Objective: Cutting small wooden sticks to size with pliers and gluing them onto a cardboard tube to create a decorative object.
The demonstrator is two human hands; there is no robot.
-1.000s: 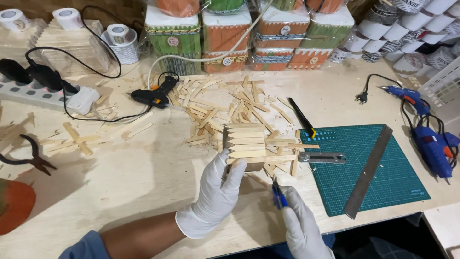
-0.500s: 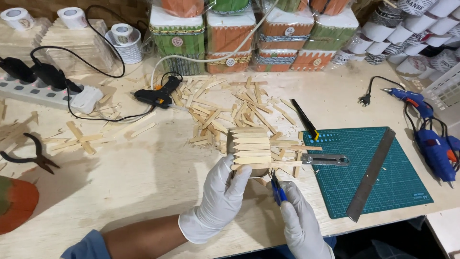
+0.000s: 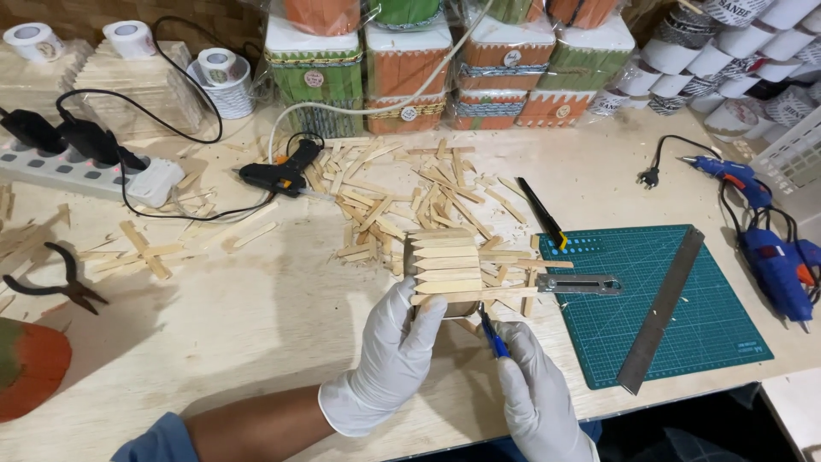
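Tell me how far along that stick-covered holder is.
Done: several pointed wooden sticks already line the holder side by side. In hand: the left hand grips the holder, while the right hand holds a blue-handled tool against its lower edge. Left: a heap of loose sticks lies unused on the table; the holder's far side is hidden.

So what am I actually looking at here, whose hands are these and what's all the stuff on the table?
This is one picture from a camera worn on a person's head, looking down at their own gloved hands. The left hand holds a small cylinder clad in wooden sticks. The right hand holds a blue-handled tool against it. On the wooden table lie loose wooden sticks, a black glue gun, a green cutting mat with a metal ruler, pliers and blue glue guns.
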